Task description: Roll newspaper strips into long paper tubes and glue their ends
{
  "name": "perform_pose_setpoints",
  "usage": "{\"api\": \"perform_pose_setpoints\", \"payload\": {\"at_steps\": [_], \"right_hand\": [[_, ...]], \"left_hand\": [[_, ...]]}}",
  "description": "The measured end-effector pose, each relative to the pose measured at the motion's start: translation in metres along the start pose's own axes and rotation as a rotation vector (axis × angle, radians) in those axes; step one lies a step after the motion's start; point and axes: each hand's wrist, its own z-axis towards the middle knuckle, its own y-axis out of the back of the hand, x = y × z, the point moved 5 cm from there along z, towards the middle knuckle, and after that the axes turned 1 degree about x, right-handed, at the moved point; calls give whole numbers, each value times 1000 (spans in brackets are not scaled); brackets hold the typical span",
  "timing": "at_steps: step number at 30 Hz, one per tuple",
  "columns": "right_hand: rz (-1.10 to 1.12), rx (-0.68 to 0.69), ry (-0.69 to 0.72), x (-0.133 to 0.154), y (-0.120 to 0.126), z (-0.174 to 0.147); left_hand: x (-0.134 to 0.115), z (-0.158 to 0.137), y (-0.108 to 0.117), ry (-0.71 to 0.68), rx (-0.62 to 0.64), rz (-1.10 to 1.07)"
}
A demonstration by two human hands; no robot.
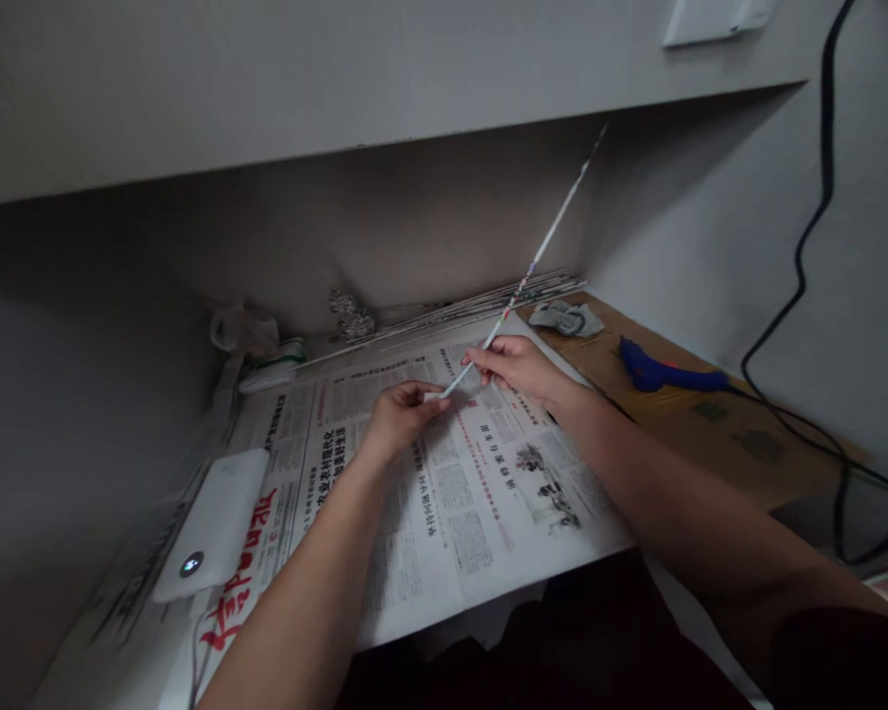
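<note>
A long, thin rolled paper stick [555, 225] slants up and away to the right, over the spread newspaper [459, 532]. My left hand [406, 412] pinches its lower end between thumb and fingers. A little higher up, my right hand [509, 365] is closed round the same stick with thumb and fingertips. The stick is pale with small coloured marks along its middle. Its far tip reaches up in front of the dark recess.
Several thin paper sticks [481, 299] lie along the back wall. Cardboard [681, 434] at the right bears a blue glue gun [666, 373] and a crumpled cloth-like piece [566, 318]. A white power bank [214, 523] lies left. A black cable [800, 256] hangs at right.
</note>
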Motion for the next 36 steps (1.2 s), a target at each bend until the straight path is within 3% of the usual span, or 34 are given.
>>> {"api": "perform_pose_setpoints", "payload": {"at_steps": [3, 8, 11, 13, 16, 21, 24, 30, 36], "right_hand": [[107, -5, -30, -7, -2, 3], [301, 74, -32, -2, -6, 0], [294, 145, 8, 3, -10, -3], [174, 143, 30, 2, -13, -4], [-134, 28, 129, 0, -15, -5], [-732, -189, 634, 33, -25, -22], [-1021, -287, 777, 56, -33, -25], [-1404, -343, 715, 88, -44, -12], [-1527, -73, 514, 80, -57, -38]], "left_hand": [[-3, 2, 7, -19, -44, -93], [-3, 10, 25, 34, -142, -502], [-7, 14, 43, 31, -204, -707], [-12, 15, 58, -24, -252, -763], [-23, 14, 85, -181, -354, -778], [-28, 11, 117, -277, -493, -858], [-27, 10, 125, -276, -512, -921], [-25, 11, 126, -238, -506, -922], [-27, 13, 127, -283, -527, -1024]]}}
